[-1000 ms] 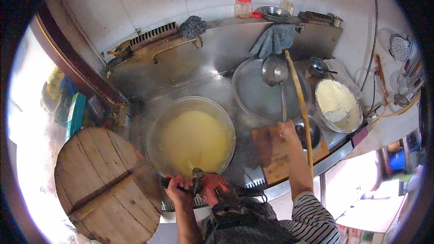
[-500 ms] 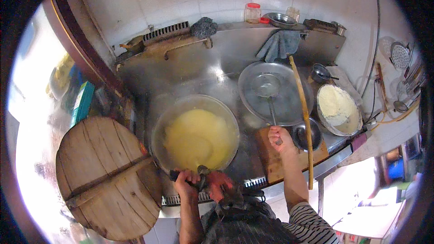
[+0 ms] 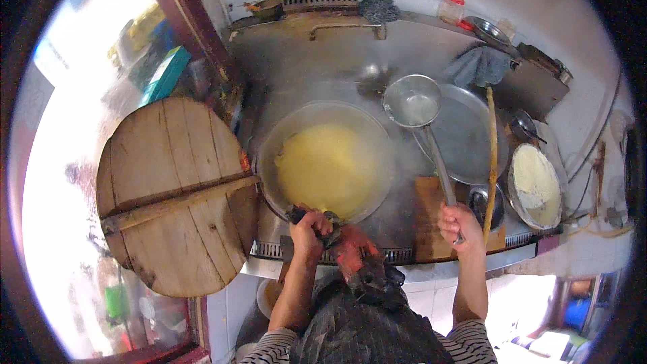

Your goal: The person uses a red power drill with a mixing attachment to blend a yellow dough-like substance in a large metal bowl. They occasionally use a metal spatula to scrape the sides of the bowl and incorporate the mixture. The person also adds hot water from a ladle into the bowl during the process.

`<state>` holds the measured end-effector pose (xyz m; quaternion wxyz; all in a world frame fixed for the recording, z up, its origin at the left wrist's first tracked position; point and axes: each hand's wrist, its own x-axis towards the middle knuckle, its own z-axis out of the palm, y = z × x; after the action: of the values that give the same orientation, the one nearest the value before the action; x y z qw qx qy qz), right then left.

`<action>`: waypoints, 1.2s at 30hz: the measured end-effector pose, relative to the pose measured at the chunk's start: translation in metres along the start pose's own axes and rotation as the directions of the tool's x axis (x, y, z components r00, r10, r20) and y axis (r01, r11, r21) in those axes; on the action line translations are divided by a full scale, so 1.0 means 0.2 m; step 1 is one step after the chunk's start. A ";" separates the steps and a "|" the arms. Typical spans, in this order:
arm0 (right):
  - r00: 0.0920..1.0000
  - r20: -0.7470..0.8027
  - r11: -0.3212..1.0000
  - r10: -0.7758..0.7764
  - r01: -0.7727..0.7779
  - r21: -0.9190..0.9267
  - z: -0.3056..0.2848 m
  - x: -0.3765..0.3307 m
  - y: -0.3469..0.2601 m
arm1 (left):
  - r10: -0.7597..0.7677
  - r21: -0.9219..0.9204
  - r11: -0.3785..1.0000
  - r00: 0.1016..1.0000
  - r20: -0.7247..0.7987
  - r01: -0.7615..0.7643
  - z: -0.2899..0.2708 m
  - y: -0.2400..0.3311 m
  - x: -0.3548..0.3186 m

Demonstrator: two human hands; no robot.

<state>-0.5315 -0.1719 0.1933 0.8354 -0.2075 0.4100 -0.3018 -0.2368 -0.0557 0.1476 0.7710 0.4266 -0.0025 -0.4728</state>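
My right hand [image 3: 461,226] is closed round the long handle of a metal ladle [image 3: 412,101]. The ladle's round bowl hangs over the counter between the pot and the basin, overlapping the basin's left edge. A wide metal basin [image 3: 465,135] of cloudy liquid lies to its right. To its left stands a big round pot [image 3: 385,185] of steaming yellow mixture. At the pot's near rim my left hand [image 3: 309,232] grips a dark handle-like piece. Beside that hand, close to my body, is a worn red and black object [image 3: 357,253] whose kind I cannot make out.
A round wooden lid [image 3: 175,148] leans at the left. A long wooden stick [image 3: 493,155] crosses the basin's right side. Farther right sits a bowl of pale yellow flour-like powder [image 3: 536,175]. A wooden board [image 3: 428,212] and a grey cloth [image 3: 482,66] are near the basin.
My right hand has lifted the ladle from the basin and moved it left toward the pot. My left hand keeps its grip at the pot's near rim. The whole view has shifted.
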 end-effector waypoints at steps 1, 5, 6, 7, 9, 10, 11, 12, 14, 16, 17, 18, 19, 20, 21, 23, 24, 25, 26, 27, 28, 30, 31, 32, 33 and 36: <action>1.000 -0.019 0.999 0.007 -0.008 -0.045 0.01 0.01 0.03 | 0.003 0.016 1.000 1.000 0.022 -0.003 -0.02 -0.01 0.01; 0.997 -0.076 0.976 0.014 -0.030 -0.217 -0.06 0.07 0.18 | -0.041 -0.025 0.999 0.999 0.028 0.042 -0.02 -0.04 0.02; 0.997 -0.079 0.963 -0.028 0.005 -0.271 -0.04 0.08 0.22 | -0.044 -0.032 0.998 0.998 0.038 0.045 -0.02 -0.04 0.02; 0.994 -0.080 0.945 -0.070 0.041 -0.323 -0.03 0.08 0.24 | -0.048 -0.039 0.998 0.998 0.049 0.050 -0.02 -0.04 0.02; 0.975 -0.119 0.768 -0.188 0.070 -0.637 -0.03 0.10 0.26 | -0.043 -0.007 0.999 0.999 0.028 0.043 -0.04 -0.07 0.02; 0.960 -0.132 0.642 -0.247 0.060 -0.765 0.01 0.09 0.26 | -0.041 0.009 0.999 0.999 0.016 0.041 -0.05 -0.08 0.03; 0.942 -0.133 0.496 -0.307 0.039 -0.867 0.04 0.09 0.26 | -0.045 0.011 0.999 0.999 0.024 0.045 -0.06 -0.08 0.04; 0.854 0.012 0.225 -0.520 0.151 -0.963 0.03 0.10 0.26 | -0.053 0.013 0.999 0.998 0.034 0.053 -0.06 -0.08 0.04; 0.559 0.414 -0.377 -0.718 0.186 -0.907 0.03 0.11 0.26 | -0.060 0.010 0.998 0.997 0.050 0.059 -0.06 -0.09 0.05; 0.607 0.307 -0.226 -0.733 0.208 -0.952 0.13 0.07 0.21 | -0.051 0.008 0.999 0.997 0.060 0.050 -0.06 -0.08 0.05; 0.630 0.253 -0.148 -0.735 0.215 -0.965 0.16 0.06 0.19 | -0.059 0.013 0.998 0.998 0.029 0.059 -0.05 -0.08 0.05; 0.653 0.229 -0.139 -0.722 0.188 -0.972 0.09 0.08 0.17 | -0.075 0.016 0.997 0.997 0.005 0.075 -0.03 -0.08 0.04; 0.701 0.132 -0.012 -0.701 0.173 -0.985 0.05 0.10 0.15 | -0.089 0.020 0.996 0.996 -0.021 0.089 -0.02 -0.09 0.04; 0.745 0.037 0.115 -0.666 0.151 -0.982 0.02 0.11 0.13 | -0.068 0.062 0.996 0.998 -0.017 0.069 -0.02 -0.10 0.05; 0.786 -0.055 0.243 -0.616 0.123 -0.962 0.00 0.13 0.10 | -0.047 0.106 0.993 0.999 -0.012 0.048 -0.05 -0.11 0.06; 0.749 -0.134 0.336 -0.649 0.124 -0.934 -0.04 0.19 0.02 | -0.032 0.133 0.991 0.999 0.000 0.032 -0.07 -0.11 0.07; 0.678 -0.085 0.241 -0.730 0.140 -0.960 -0.22 0.29 0.01 | -0.041 0.115 0.993 0.999 0.009 0.040 -0.07 -0.11 0.06; 0.598 -0.029 0.139 -0.801 0.139 -0.981 -0.40 0.37 -0.02 | -0.054 0.094 0.994 0.998 0.020 0.052 -0.07 -0.12 0.06; 0.582 -0.081 0.152 -0.809 0.075 -0.985 -0.52 0.44 -0.06 | -0.134 0.002 0.991 0.991 0.022 0.134 -0.17 -0.15 0.11; 0.560 -0.137 0.167 -0.817 0.003 -0.986 -0.65 0.50 -0.11 | -0.110 0.013 0.994 0.993 0.046 0.109 -0.16 -0.16 0.11; 0.537 -0.179 0.179 -0.824 -0.053 -0.982 -0.76 0.55 -0.13 | -0.079 0.023 0.997 0.995 0.068 0.077 -0.14 -0.16 0.10; 0.485 -0.254 0.205 -0.837 -0.152 -0.967 -0.95 0.62 -0.15 | -0.064 0.029 0.998 0.995 0.083 0.061 -0.16 -0.19 0.13; 0.483 -0.281 0.215 -0.829 -0.188 -0.958 -0.98 0.64 -0.12 | -0.073 0.032 0.997 0.994 0.084 0.071 -0.15 -0.19 0.12; 0.476 -0.306 0.224 -0.824 -0.223 -0.949 -1.02 0.66 -0.10 | -0.084 0.032 0.996 0.993 0.087 0.081 -0.14 -0.19 0.12; 0.501 -0.273 0.226 -0.822 -0.153 -0.962 -0.96 0.67 -0.04 | -0.076 0.036 0.997 0.994 0.082 0.073 -0.15 -0.17 0.12; 0.634 -0.333 0.505 -0.697 0.105 -0.857 -0.64 0.62 0.10 | -0.083 0.003 0.997 0.996 0.044 0.083 -0.17 -0.17 0.13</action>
<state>-0.5691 -0.2527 0.0378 0.3583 -0.5225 0.6917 -0.3466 -0.2329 -0.0595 0.0936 0.7503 0.4164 -0.0019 -0.5135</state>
